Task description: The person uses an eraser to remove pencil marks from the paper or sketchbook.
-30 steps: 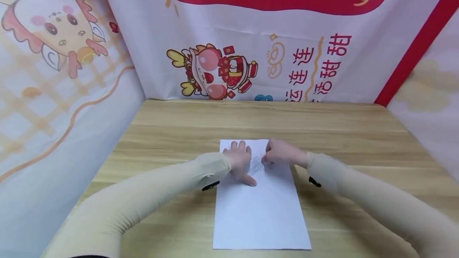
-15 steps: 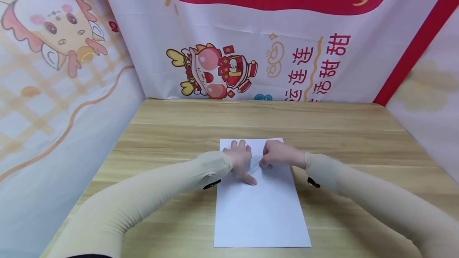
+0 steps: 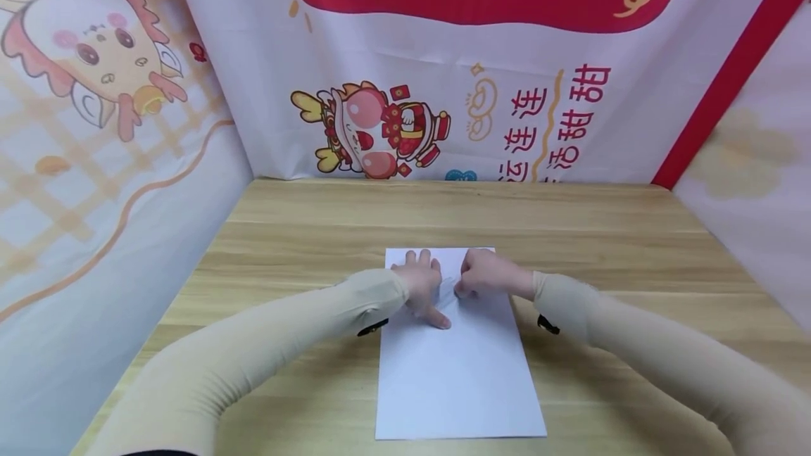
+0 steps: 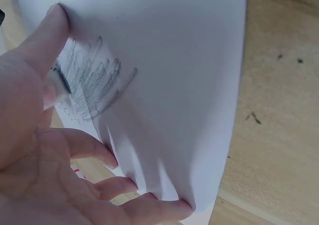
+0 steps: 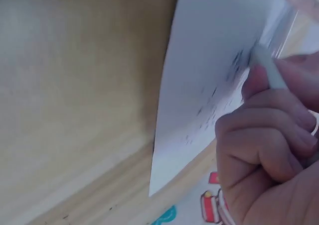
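1. Grip: the right hand [image 3: 489, 272] pinches a pale, eraser-like block [image 5: 271, 71] at the grey scribble [image 4: 97, 80], near the far end of the white sheet [image 3: 462, 378].
2. The left hand [image 3: 421, 286], fingers spread, presses the sheet; hard rubbing between the hands might crease it.
3. The block's darkened end could smear grey onto clean paper.

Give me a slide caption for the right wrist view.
Right hand pinching a pale block against white paper, dark specks beside it.

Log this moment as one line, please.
left hand: spread on white paper | right hand: pinches pale eraser-like block at grey scribble | dark specks: on paper | paper: on wooden table
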`<action>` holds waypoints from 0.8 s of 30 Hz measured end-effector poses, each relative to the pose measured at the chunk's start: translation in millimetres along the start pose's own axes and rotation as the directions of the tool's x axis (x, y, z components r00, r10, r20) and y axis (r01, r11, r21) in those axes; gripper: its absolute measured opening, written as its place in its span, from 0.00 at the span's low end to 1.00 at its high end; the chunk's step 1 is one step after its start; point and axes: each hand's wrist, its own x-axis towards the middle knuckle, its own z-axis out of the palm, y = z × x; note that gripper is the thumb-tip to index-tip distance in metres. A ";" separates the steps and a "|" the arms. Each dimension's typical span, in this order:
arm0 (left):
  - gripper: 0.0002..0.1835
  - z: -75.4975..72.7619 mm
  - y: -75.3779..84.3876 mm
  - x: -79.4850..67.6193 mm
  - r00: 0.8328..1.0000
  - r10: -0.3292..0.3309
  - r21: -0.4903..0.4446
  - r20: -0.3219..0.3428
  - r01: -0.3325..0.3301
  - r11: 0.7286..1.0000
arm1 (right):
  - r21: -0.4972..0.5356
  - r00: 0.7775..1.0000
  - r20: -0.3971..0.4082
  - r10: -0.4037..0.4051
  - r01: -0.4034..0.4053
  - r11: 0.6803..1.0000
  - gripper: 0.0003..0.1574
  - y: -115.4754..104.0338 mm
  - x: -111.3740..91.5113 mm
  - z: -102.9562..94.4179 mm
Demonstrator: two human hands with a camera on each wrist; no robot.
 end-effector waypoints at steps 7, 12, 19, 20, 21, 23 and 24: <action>0.63 -0.4 -1.6 -2.3 1.000 -0.001 -0.002 0.009 0.001 1.000 | 0.035 0.993 -0.116 -0.001 0.005 0.999 0.11 5.5 17.9 -3.8; 0.63 -0.5 0.3 -3.7 1.000 0.015 -0.016 0.015 -0.015 1.000 | 0.000 0.999 0.032 0.021 -0.021 1.000 0.08 3.3 3.4 -2.5; 0.63 -2.3 -0.4 -3.4 1.000 -0.010 -0.010 0.013 0.010 1.000 | 0.025 0.999 -0.031 -0.015 0.016 1.000 0.09 2.8 11.4 -6.0; 0.63 -2.6 -0.5 -3.0 1.000 -0.009 -0.009 0.013 0.009 1.000 | 0.030 0.998 -0.052 -0.026 0.028 0.999 0.09 3.1 12.8 -6.6; 0.63 -2.6 -0.4 -2.6 1.000 -0.006 -0.010 0.011 0.006 1.000 | 0.034 0.997 -0.061 -0.038 0.040 0.999 0.09 3.6 13.1 -6.8; 0.63 -2.2 0.0 -2.1 1.000 0.001 -0.013 0.013 -0.001 1.000 | 0.027 0.998 -0.047 -0.043 0.044 0.999 0.09 4.1 9.7 -4.1; 0.63 -1.6 0.1 -1.9 1.000 0.005 -0.016 0.014 -0.005 1.000 | 0.020 0.999 -0.030 -0.045 0.045 0.999 0.09 4.2 6.3 -2.1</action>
